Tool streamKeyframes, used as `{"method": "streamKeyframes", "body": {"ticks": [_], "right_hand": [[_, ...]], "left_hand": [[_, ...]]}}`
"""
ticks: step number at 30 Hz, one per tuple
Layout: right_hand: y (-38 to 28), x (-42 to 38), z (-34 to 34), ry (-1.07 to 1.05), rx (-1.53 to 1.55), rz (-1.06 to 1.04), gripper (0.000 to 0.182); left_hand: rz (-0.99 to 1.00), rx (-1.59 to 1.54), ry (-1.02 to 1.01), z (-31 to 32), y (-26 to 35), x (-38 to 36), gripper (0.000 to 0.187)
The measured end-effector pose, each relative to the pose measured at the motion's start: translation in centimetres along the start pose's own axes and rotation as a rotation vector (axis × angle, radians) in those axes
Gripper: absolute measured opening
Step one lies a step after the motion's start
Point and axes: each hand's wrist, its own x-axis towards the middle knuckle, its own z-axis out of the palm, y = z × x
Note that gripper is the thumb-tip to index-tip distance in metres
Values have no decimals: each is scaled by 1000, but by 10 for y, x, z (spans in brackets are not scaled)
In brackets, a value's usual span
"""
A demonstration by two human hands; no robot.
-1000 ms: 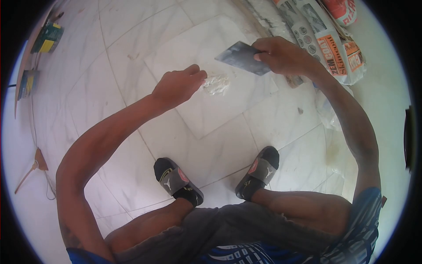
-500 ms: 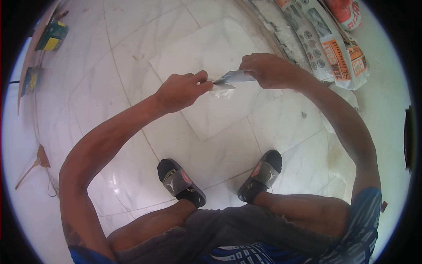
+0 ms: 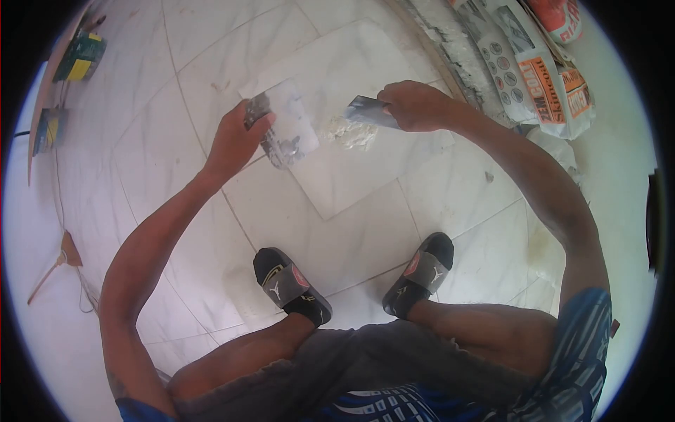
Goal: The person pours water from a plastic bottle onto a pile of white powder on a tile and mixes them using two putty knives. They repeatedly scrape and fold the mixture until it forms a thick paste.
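Observation:
My left hand [image 3: 239, 137] is closed around the edge of a wide finishing trowel [image 3: 294, 116], its broad face tilted up and smeared with white and grey compound. To the right, my right hand [image 3: 418, 105] grips a putty knife [image 3: 371, 112] with a dull metal blade pointing left. Just below that blade, a small heap of whitish putty [image 3: 351, 133] lies on a pale square board or tile [image 3: 344, 186] on the floor. The two tools are apart from each other.
Skimcoat bags [image 3: 545, 84] and a red-and-white bag [image 3: 555, 17] lie at the upper right beside a wooden strip [image 3: 429, 49]. Green containers [image 3: 83, 56] stand at the upper left. My sandalled feet [image 3: 292, 285] are on the marble-patterned tiles [image 3: 190, 281].
My left hand has moved left and turned, so the trowel's face shows and the tools have come apart. My right hand has shifted slightly left. The putty heap is now uncovered.

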Motion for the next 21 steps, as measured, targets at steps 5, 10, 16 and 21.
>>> {"method": "streamKeyframes", "body": {"ticks": [5,10,16,21], "right_hand": [[-7,-5,-3,-59,214,160,29],[1,-2,5,-70,419,209,28],[19,7,22,32,485,210,25],[40,10,20,17,555,306,39]], "left_hand": [[-358,-476,-281,7,-55,-16,42],[-492,-586,-440,23,-77,-28,43],[-539,-644,-481,37,-80,-32,43],[-505,-655,-453,50,-76,-35,51]]}}
